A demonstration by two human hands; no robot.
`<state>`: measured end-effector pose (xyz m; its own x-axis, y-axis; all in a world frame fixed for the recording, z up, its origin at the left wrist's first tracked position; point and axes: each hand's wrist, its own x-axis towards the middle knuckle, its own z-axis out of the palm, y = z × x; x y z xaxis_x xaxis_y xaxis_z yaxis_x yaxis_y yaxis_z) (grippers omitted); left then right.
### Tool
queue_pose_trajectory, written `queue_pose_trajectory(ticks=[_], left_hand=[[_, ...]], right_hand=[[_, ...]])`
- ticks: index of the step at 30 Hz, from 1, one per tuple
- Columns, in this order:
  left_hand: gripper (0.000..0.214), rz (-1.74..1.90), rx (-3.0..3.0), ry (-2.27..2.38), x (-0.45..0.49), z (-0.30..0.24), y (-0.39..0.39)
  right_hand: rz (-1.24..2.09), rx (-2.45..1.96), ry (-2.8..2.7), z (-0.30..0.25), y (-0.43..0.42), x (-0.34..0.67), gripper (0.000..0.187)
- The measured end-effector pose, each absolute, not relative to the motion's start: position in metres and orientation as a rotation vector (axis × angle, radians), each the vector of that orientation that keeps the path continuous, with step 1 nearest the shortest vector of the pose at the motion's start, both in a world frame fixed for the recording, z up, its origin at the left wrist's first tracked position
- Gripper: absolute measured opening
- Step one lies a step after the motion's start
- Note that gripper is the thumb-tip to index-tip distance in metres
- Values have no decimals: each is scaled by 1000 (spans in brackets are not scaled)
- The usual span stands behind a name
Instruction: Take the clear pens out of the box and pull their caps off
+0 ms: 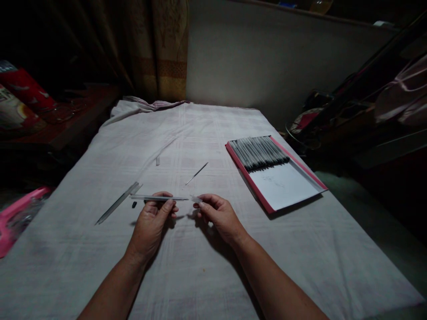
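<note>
My left hand (155,218) is closed around a clear-barrelled pen (140,197), held level with its tip pointing right. Between the thumb and fingers of my right hand (218,215) is a small clear piece that looks like a pen cap (195,198), just short of the pen's tip. Past my hands lies a thin dark ink refill (200,170), slanting on the cloth. Left of my left hand are long clear pen barrels (116,203) and a tiny black plug (134,205). Another small clear piece (158,161) lies farther back.
A pink-edged open box (267,209) at the right holds several clear pens with dark ends (260,153) in a row. A pale checked cloth (187,275) covers the surface. At the left edge are a pink plastic basket (10,213) and a dark side table (76,118).
</note>
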<state>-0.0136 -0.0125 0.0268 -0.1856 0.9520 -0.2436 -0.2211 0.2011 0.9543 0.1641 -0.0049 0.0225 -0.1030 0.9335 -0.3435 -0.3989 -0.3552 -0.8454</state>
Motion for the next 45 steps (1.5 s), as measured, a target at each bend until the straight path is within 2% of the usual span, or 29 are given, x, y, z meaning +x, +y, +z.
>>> queue_pose_trajectory(ticks=[16, 21, 31, 45], left_hand=[[63, 1126, 790, 1308, -12, 33, -17], [69, 1154, 788, 1339, -17, 29, -17], [63, 1305, 684, 1372, -4, 33, -15], [71, 1215, 607, 1415, 2, 26, -17]], right_hand=[[1637, -1162, -893, 23, -7, 163, 29], [1630, -1160, -907, 24, -8, 162, 26], [1665, -1170, -761, 26, -10, 156, 30], [1643, -1187, -800, 22, -15, 152, 31]])
